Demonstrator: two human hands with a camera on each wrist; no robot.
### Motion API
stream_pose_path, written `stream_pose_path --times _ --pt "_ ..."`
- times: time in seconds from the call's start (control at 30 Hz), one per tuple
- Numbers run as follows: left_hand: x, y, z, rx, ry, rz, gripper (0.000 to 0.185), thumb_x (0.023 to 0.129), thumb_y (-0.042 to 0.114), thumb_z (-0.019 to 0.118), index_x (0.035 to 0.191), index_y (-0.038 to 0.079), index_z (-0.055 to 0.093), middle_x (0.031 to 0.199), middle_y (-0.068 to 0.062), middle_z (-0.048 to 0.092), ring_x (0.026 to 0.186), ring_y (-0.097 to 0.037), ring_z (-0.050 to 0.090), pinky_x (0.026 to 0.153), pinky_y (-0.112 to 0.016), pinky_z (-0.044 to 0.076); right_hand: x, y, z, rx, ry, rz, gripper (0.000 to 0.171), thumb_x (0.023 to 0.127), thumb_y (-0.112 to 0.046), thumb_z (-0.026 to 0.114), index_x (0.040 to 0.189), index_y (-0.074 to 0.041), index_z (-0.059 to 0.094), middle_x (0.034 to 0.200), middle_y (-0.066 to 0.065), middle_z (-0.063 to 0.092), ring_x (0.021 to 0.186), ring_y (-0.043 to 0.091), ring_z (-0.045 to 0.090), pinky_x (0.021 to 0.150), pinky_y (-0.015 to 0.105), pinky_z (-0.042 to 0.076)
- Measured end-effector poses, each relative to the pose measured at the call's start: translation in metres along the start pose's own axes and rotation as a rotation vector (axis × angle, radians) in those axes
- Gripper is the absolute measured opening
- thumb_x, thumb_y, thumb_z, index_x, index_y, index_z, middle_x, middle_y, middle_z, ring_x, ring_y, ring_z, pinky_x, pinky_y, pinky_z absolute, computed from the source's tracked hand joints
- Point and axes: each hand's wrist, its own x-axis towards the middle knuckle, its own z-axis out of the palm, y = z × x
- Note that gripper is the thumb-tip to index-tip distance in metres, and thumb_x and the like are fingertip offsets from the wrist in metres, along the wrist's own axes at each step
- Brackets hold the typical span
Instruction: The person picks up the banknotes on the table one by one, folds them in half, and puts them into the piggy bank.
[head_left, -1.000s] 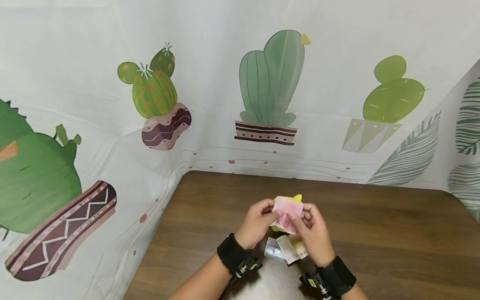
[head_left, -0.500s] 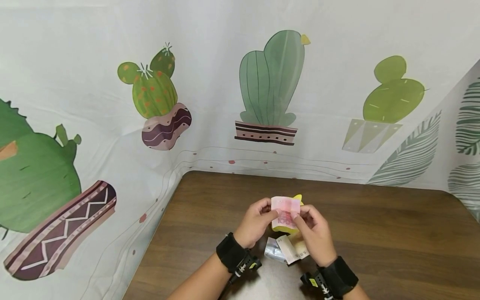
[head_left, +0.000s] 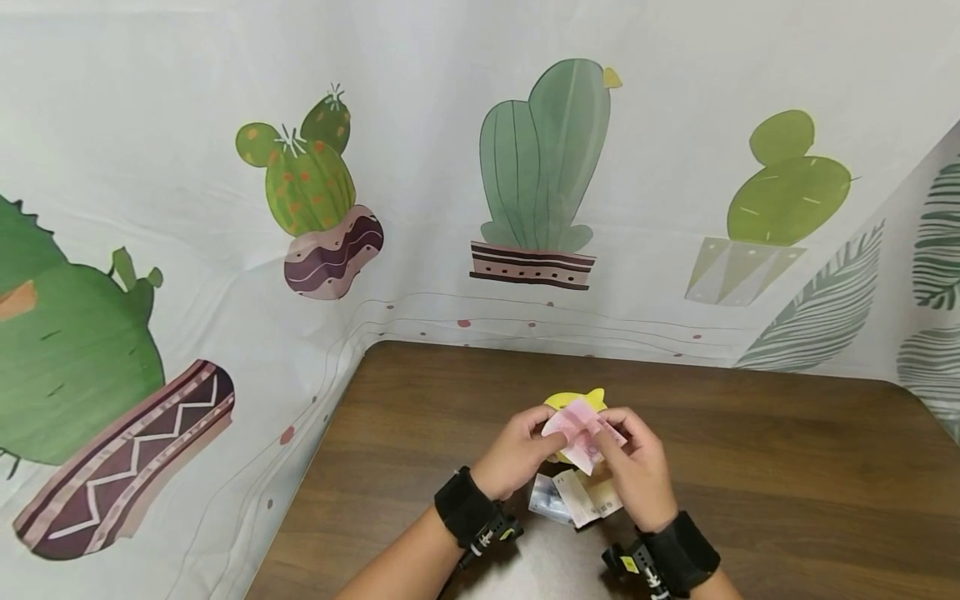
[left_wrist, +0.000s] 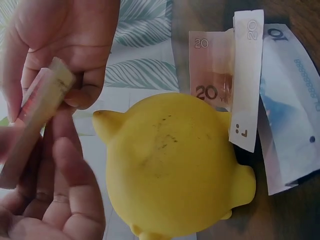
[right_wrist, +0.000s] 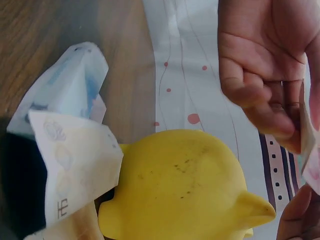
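Both hands hold a pink banknote (head_left: 581, 429) above the table. The left hand (head_left: 516, 454) pinches one edge between thumb and fingers, and the right hand (head_left: 637, 467) pinches the opposite side. Creased and turned at an angle, the note appears folded over in the left wrist view, where its edge (left_wrist: 37, 122) faces the camera. Just beyond it stands a round yellow piggy bank (left_wrist: 170, 160) with pointed ears and dark scuffs, partly covered by the note in the head view.
Near the wrists lie a folded brown 20 banknote (left_wrist: 247, 80) and a folded blue 10 banknote (left_wrist: 292, 95), close beside the piggy bank. The brown wooden table (head_left: 787, 467) meets a white cloth (head_left: 420, 167) printed with cacti.
The pink banknote, earlier held flatter and more upright, has tilted and turned between the fingers, uncovering more of the piggy bank's top. Both hands stay in nearly the same place.
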Motion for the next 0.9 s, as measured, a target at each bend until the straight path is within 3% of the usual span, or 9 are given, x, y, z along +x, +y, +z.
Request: stream_pose_path --times 0.4,0.63,0.9 --pt "0.0027 -0.0043 -0.0006 -0.042 0.017 -0.013 0.028 0.103 0.016 0.055 0.117 -0.005 0.069 0.103 -0.017 0.07 0.077 -0.016 0.065 0.065 -0.022 0.053 0.0024 0.0068 -0.0016 -0.06 -0.064 -0.158 0.01 0.094 0.003 0.065 0.103 0.0 0.07 0.104 0.001 0.061 0.099 0.007 0.058 0.079 0.014 0.051" --pt "0.0022 -0.0035 -0.0025 -0.118 -0.048 -0.044 0.036 0.107 0.022 0.048 0.125 -0.002 0.066 0.119 -0.022 0.072 0.082 -0.011 0.074 0.072 -0.025 0.058 0.0004 0.0083 -0.0015 -0.053 -0.042 -0.217 0.022 0.091 0.01 0.065 0.11 0.003 0.073 0.113 0.003 0.063 0.11 0.009 0.059 0.091 0.017 0.048" --pt "0.0035 0.0007 -0.0054 -0.215 -0.087 -0.079 0.054 0.109 0.034 0.03 0.126 -0.006 0.062 0.113 -0.032 0.07 0.083 -0.013 0.075 0.075 -0.028 0.059 0.001 0.009 -0.0013 -0.098 -0.043 -0.229 0.023 0.093 0.007 0.064 0.112 0.0 0.075 0.122 0.013 0.062 0.12 0.008 0.056 0.098 0.016 0.045"
